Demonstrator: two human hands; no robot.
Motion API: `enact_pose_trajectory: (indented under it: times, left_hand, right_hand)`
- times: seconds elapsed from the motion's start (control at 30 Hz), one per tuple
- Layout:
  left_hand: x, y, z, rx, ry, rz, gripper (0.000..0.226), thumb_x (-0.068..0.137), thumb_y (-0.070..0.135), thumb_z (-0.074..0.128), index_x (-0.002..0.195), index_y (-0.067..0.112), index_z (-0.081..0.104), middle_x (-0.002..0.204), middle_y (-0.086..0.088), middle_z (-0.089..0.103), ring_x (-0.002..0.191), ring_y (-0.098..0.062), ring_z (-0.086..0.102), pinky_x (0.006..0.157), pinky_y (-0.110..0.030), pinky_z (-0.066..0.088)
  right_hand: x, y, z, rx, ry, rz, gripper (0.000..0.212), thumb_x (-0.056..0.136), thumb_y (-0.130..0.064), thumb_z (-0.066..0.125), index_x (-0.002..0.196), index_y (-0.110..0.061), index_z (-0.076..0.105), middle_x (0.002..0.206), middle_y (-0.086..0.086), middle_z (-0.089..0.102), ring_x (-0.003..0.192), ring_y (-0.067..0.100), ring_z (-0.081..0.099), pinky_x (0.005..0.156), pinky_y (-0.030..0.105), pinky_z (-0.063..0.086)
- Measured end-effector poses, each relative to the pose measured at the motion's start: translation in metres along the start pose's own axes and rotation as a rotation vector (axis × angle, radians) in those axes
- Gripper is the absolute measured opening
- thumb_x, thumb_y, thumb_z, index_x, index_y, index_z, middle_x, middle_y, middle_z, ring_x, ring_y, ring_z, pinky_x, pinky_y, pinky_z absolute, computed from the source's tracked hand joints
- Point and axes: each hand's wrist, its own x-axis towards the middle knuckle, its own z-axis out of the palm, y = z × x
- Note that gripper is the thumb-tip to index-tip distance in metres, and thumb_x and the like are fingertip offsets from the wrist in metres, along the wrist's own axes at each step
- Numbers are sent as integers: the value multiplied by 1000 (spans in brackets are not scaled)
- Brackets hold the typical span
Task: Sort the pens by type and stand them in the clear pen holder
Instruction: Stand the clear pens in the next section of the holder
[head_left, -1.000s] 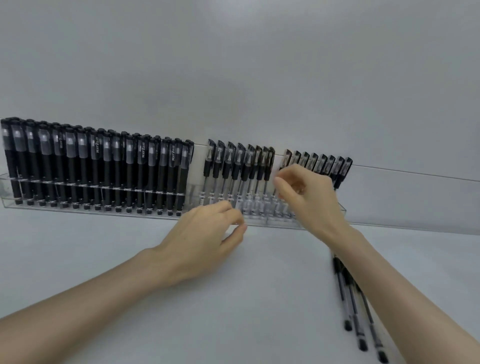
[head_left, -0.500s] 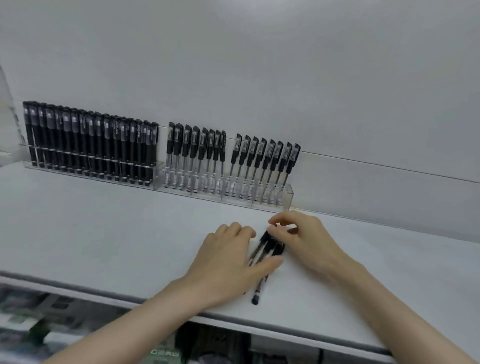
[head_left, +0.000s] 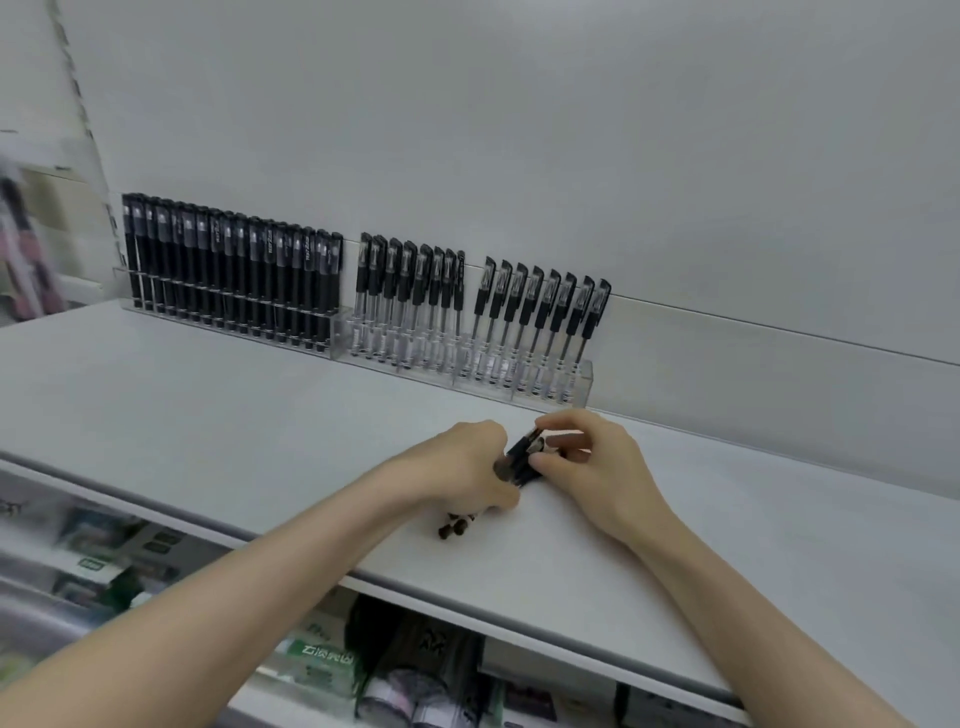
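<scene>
Shelving (head_left: 208, 415) in pale grey is taken up along its back edge by the clear pen holder (head_left: 585, 383), which is set against the wall. Most of the sorting is judged to be done. A dense row of black-barrelled pens (head_left: 228, 275) is stood at the holder's left. Two shorter rows of clear-barrelled pens (head_left: 410, 304), capped in black, are stood in the middle and at the right, with a small gap between them.

Only a small bundle of loose pens (head_left: 521, 460) is left, low over the shelf just in front of the holder's right end. It is gripped by the curled fingers of the left hand (head_left: 462, 462), and its cap ends are pinched by the right hand (head_left: 597, 467). The number of pens in it cannot be told.
</scene>
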Motion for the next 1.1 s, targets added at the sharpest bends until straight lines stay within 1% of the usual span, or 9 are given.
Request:
enact_pose_trajectory:
  times: [0.13, 0.23, 0.33, 0.43, 0.57, 0.67, 0.83, 0.93, 1.1]
  left_hand:
    - [-12, -12, -4, -140, 32, 78, 23, 89, 21, 55, 72, 12, 43, 63, 1, 45, 54, -13, 40, 48, -23, 30]
    - [-26, -25, -17, -455, 111, 203, 19, 95, 24, 51, 83, 10, 47, 67, -3, 40, 57, -13, 34, 50, -23, 27]
    - [-25, -39, -28, -593, 198, 279, 19, 97, 26, 50, 86, 11, 50, 68, 0, 44, 60, -11, 38, 56, -24, 32]
    - [-10, -52, -36, -695, 324, 294, 20, 97, 27, 48, 82, 14, 51, 63, 3, 44, 57, -12, 39, 52, -25, 32]
    - [15, -78, -58, -707, 493, 271, 24, 100, 27, 41, 81, 13, 48, 66, 2, 45, 58, -10, 44, 51, -20, 40]
    - [34, -103, -77, -764, 496, 304, 24, 102, 24, 36, 85, 8, 43, 66, -1, 50, 56, -15, 46, 52, -32, 44]
    - [59, -130, -90, -760, 517, 369, 29, 101, 27, 38, 83, 4, 37, 64, -4, 36, 52, -12, 30, 46, -22, 27]
    - [70, -139, -86, -845, 545, 357, 30, 101, 27, 38, 93, -1, 45, 64, -2, 36, 56, -14, 31, 51, -29, 28]
    - [68, -151, -71, -908, 466, 401, 30, 100, 33, 38, 89, 5, 43, 60, 5, 35, 56, -15, 31, 54, -37, 27]
  right_hand:
    - [1, -15, 3, 215, 71, 26, 34, 78, -4, 74, 106, -19, 60, 111, -4, 62, 103, 6, 59, 90, 16, 48]
    - [9, -37, 4, 382, 122, 30, 38, 81, -12, 73, 116, -14, 57, 109, -2, 63, 97, 3, 61, 79, 8, 49]
    - [26, -63, 10, 549, 42, 28, 39, 86, -14, 69, 120, -7, 54, 103, 12, 70, 84, 19, 70, 72, 22, 57]
    - [52, -82, 24, 491, 68, -53, 36, 89, -11, 65, 122, -3, 55, 105, 16, 69, 89, 24, 71, 78, 34, 59]
    - [85, -102, 45, 457, 124, -157, 34, 95, -5, 54, 128, -3, 51, 98, 9, 70, 84, 15, 71, 73, 24, 57]
    - [105, -112, 58, 385, 219, -221, 34, 98, -6, 48, 130, -17, 46, 100, 4, 69, 89, 13, 69, 78, 27, 57]
    - [132, -118, 76, 156, 443, -327, 29, 95, -8, 52, 115, -30, 52, 103, -2, 65, 95, 17, 65, 85, 44, 55]
    - [144, -115, 83, 65, 564, -339, 31, 93, -12, 54, 119, -28, 55, 106, -2, 61, 97, 18, 62, 83, 47, 54]
    - [152, -107, 93, 15, 622, -340, 32, 93, -13, 55, 123, -23, 56, 105, -2, 59, 97, 19, 61, 84, 46, 54]
